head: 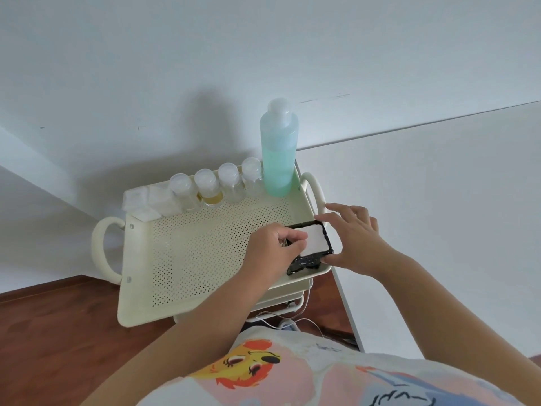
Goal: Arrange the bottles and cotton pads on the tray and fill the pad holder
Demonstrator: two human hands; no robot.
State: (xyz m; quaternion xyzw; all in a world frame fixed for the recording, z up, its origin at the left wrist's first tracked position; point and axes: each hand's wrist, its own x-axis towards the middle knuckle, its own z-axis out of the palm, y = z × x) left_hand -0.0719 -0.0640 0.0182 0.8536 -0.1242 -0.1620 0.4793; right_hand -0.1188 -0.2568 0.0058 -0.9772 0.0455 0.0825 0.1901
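A cream perforated tray tops a small cart. Along its far edge stand several small clear bottles and a tall bottle of blue-green liquid. White cotton pad packs lie in the far left corner. At the tray's near right corner sits a black pad holder with white pads inside. My right hand grips the holder's right side. My left hand pinches the pads at the holder's left opening, hiding that side.
The cart has looped handles on the left and right. A white table abuts the cart's right side. White walls stand behind. A white cable trails on the wooden floor below.
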